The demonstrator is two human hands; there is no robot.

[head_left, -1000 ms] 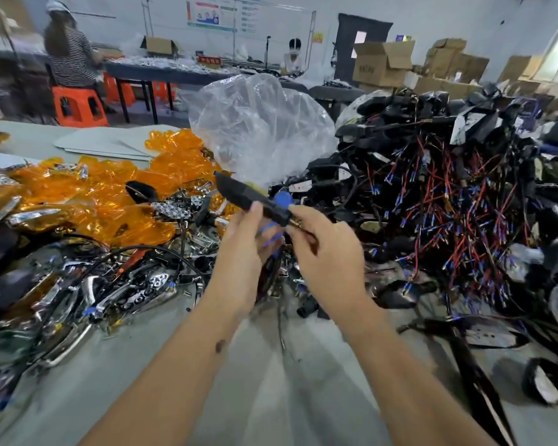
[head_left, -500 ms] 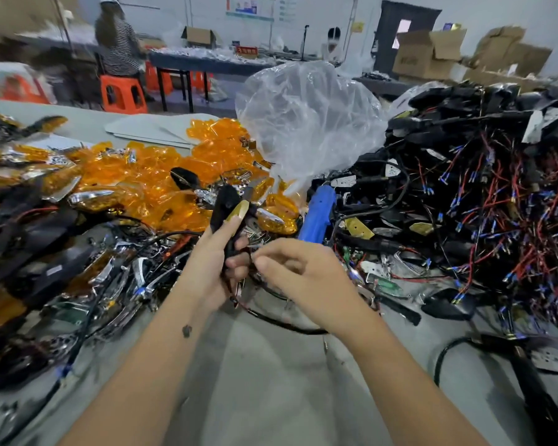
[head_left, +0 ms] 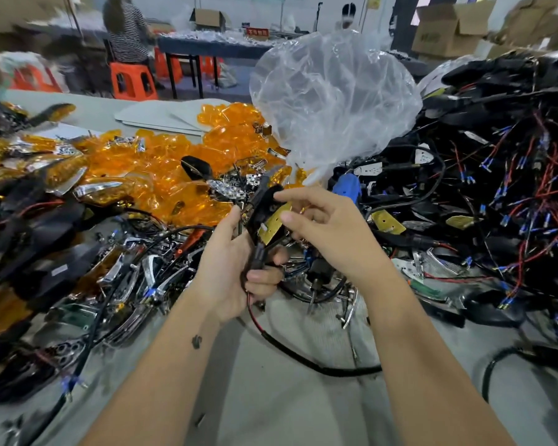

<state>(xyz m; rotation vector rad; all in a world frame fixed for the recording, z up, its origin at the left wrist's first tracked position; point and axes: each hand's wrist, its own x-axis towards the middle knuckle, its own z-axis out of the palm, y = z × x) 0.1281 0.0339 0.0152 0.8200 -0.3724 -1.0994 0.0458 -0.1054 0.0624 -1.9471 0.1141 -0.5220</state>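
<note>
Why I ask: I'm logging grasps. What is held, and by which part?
The left hand grips a black wired lamp part by its lower stem; the right hand touches its top, grip unclear.

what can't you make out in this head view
Head view.
Stem of the black part: hidden in the left hand's grip.
End of the black cable: behind the right forearm.
Whether the right hand pinches or just touches it: unclear.
The left background: motion blur.
Text on the red sign: too small.
</note>
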